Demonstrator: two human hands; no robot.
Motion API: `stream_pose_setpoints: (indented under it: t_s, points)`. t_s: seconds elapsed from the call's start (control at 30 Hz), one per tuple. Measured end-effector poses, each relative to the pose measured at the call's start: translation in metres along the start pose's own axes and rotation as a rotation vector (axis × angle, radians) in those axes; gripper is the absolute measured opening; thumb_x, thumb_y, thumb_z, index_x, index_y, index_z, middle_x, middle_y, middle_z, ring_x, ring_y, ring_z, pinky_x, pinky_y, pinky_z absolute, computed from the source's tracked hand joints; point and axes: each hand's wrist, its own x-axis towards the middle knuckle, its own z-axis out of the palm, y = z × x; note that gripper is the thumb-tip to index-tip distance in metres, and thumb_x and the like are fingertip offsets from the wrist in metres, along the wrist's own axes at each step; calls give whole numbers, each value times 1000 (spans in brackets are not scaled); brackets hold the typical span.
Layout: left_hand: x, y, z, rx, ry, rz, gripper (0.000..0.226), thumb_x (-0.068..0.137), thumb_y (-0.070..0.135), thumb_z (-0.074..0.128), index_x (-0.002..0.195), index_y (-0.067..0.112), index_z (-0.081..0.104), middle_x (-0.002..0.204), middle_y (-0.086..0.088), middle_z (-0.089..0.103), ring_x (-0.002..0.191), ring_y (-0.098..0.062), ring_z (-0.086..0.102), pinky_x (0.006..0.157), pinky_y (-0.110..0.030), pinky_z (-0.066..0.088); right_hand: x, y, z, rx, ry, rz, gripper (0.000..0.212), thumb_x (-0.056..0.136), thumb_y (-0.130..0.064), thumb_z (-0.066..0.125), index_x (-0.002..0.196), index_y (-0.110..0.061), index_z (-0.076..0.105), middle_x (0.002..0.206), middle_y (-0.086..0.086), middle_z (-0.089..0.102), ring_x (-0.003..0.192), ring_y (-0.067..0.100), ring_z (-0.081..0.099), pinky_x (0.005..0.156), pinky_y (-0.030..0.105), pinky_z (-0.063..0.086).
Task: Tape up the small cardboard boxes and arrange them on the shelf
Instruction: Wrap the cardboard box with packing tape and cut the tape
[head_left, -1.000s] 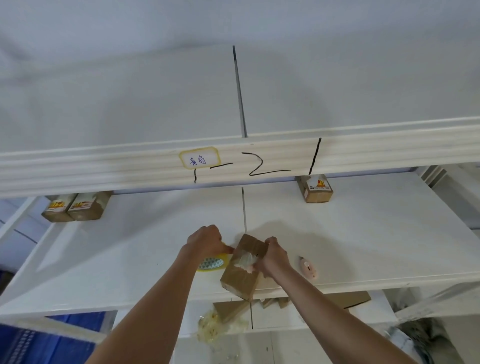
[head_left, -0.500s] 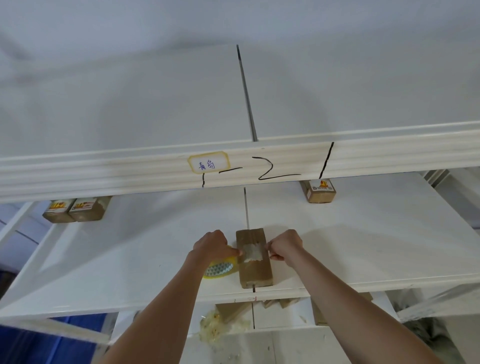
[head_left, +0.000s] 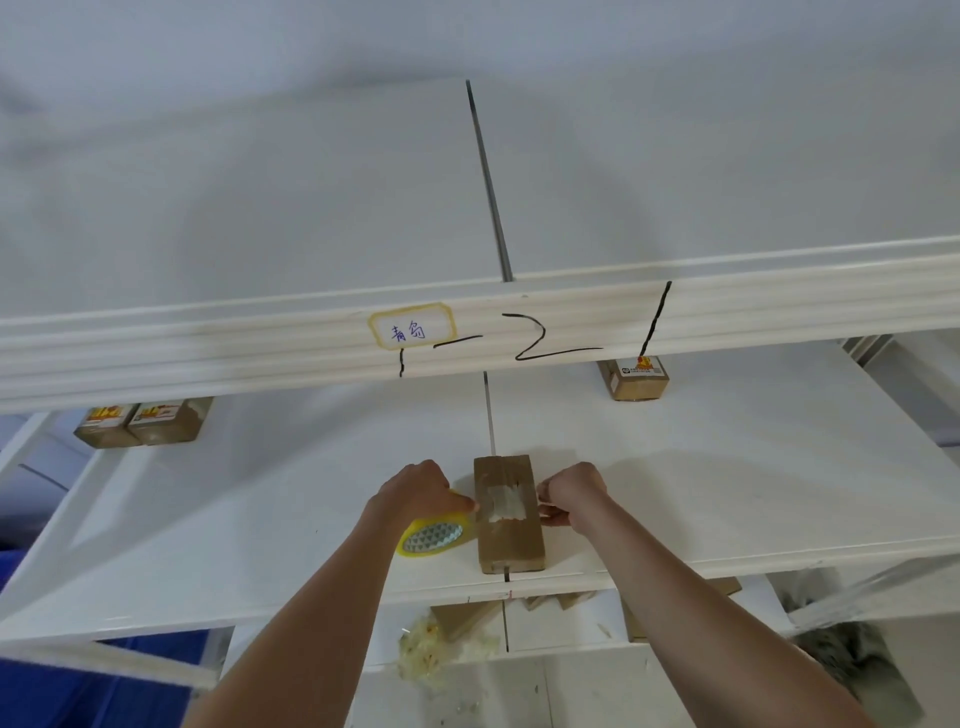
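A box (head_left: 509, 514) lies flat on the shelf (head_left: 727, 499) between both hands: the left hand (head_left: 423, 491) is closed around a tape roll (head_left: 434, 535), and the right hand (head_left: 569, 493) pinches the tape end (head_left: 506, 506) across the top. A loose pull could wrinkle the tape or skew the box. A second ago the box was tilted up in the right hand.

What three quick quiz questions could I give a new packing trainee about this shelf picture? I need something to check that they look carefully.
1. True or false: the cardboard box being taped lies flat on the shelf.
2. Which hand holds the tape roll: A left hand, B right hand?
3. How many other small boxes stand at the back of this shelf?

Key
1. True; it lies over the seam between the shelf boards.
2. A.
3. Three: a pair at the left and a single box at the right.
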Motion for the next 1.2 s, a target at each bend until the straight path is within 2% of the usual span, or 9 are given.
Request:
stream_pose_setpoints:
  t_s: [0.13,0.27,0.4,0.57,0.63,0.83,0.93,1.03,1.2]
  points:
    - [-3,6,5,2,22,-23,73,54,90,61,83,23,67,82,3,69,74,-16,68,78,-34,59,0,-7,1,-205,58,-126,12,89,4,68,101,0,67,100,18,69,82,29,72,68,38,65]
    - [-4,9,4,-5,21,-21,70,54,88,63,82,23,65,79,4,67,71,-14,67,68,-28,54,-2,-12,-1,-276,81,-161,15,90,3,66,105,1,65,102,18,68,85,31,73,71,37,64]
    - [-2,7,6,-19,10,-33,68,59,82,67,90,21,69,83,3,70,72,-14,69,72,-29,59,-6,-13,-3,-287,37,-146,20,92,2,65,111,-1,62,107,17,67,91,31,71,66,34,60]
    - [-2,5,2,-62,3,-36,58,60,79,67,84,25,67,77,7,69,67,-12,69,63,-25,56,-5,-13,-6,-260,46,-119,7,91,2,68,97,0,65,101,18,71,80,28,74,62,32,59]
    - [-2,5,0,-75,-7,-45,55,58,78,67,80,27,65,75,7,68,65,-11,69,59,-24,53,-3,-11,-7,-231,48,-88,5,90,0,71,92,2,67,95,18,73,77,28,75,66,35,63]
    - [4,8,5,-56,-8,-60,59,55,75,67,84,24,67,78,4,69,68,-15,69,70,-30,60,-1,-8,-7,-175,70,-42,7,87,0,74,91,3,69,90,16,74,75,26,75,71,39,65]
    - [7,7,7,-49,8,-60,59,56,74,67,87,24,68,80,4,70,70,-16,69,72,-31,60,-5,-5,-4,-327,152,-141,10,88,1,72,96,-1,66,87,11,67,79,23,70,59,25,56]
    - [8,6,8,-47,17,-62,58,61,72,68,91,23,70,82,4,70,71,-15,69,73,-31,59,-14,2,1,-484,196,-262,11,90,4,64,86,-6,62,68,2,50,62,15,54,45,18,34]
    - [8,6,10,-48,23,-59,56,67,69,68,96,22,72,86,3,72,73,-16,70,75,-31,60,-33,6,10,-545,234,-373,9,96,0,57,93,-5,63,83,7,64,72,19,60,57,24,44]
